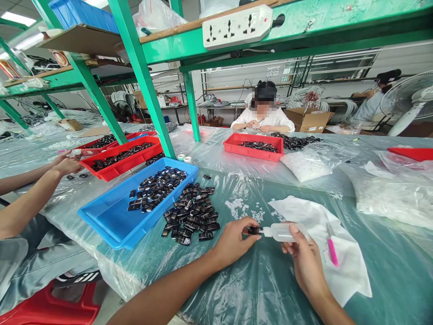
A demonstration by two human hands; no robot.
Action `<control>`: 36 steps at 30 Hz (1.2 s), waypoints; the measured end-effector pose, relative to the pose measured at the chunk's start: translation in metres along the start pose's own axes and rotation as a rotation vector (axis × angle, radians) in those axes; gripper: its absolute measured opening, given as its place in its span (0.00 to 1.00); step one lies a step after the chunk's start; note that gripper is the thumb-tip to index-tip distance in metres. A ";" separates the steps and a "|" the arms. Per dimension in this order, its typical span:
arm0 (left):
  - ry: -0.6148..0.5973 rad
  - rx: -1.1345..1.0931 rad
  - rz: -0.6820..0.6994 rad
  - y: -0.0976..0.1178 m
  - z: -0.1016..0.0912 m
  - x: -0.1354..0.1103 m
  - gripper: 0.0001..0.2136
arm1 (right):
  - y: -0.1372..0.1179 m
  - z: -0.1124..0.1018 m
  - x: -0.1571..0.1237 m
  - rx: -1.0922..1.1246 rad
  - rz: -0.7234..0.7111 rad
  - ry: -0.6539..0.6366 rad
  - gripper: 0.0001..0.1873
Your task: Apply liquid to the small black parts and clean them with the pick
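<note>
**benchwatcher:** Anyone make out how far along this was? Lower middle of the frame, the left hand had its fingers pinched narrow on one small black part, and the right hand had its fingers wrapped round a little clear squeeze bottle, nozzle touching the part. Both sat just above the plastic-covered bench.

**glue_gal:** Looked like mid-batch to me, just a guess though. A white cloth lay under the right hand with a pink tool resting on it, untouched. Just left of centre was a loose pile of black parts on the bench, and beside it the blue tray held a smaller heap in its far end, the near end bare.

**benchwatcher:** So which heap was done?

**glue_gal:** Couldn't tell from the shot. The pieces looked the same in both. If the tray was the finished lot, plenty was left, since the loose pile was at least as big.

**benchwatcher:** And further back?

**glue_gal:** Left of the frame, another person's hand rested by the red trays, also full of black parts. Upper middle, a third person sat behind another red tray, with bags of white bits to its right. Lots of stock all round.
</note>
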State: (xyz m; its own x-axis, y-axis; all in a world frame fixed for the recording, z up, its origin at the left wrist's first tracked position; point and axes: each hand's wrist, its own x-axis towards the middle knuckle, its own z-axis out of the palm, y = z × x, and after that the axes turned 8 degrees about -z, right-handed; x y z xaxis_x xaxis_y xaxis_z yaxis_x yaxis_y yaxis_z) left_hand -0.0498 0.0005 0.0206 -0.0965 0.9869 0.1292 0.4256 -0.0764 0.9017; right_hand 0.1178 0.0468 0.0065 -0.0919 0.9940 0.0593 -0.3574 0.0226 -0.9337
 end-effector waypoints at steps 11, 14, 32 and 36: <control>-0.021 0.096 0.011 0.004 -0.002 -0.001 0.06 | -0.007 -0.004 -0.009 -0.407 -0.294 -0.062 0.18; -0.032 0.094 0.013 0.005 -0.002 -0.001 0.06 | -0.011 -0.002 -0.011 -0.451 -0.357 -0.051 0.18; -0.037 0.095 -0.043 0.002 -0.001 -0.001 0.09 | -0.011 -0.004 -0.013 -0.482 -0.420 -0.111 0.15; -0.077 0.051 -0.024 0.003 -0.002 -0.002 0.12 | -0.011 -0.004 -0.011 -0.485 -0.457 -0.104 0.15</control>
State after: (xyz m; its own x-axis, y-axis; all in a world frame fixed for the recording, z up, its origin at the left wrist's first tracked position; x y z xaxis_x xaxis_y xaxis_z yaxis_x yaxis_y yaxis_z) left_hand -0.0496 -0.0015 0.0242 -0.0384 0.9965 0.0739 0.4691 -0.0473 0.8819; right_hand 0.1267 0.0357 0.0146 -0.1288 0.8583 0.4968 0.0739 0.5079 -0.8582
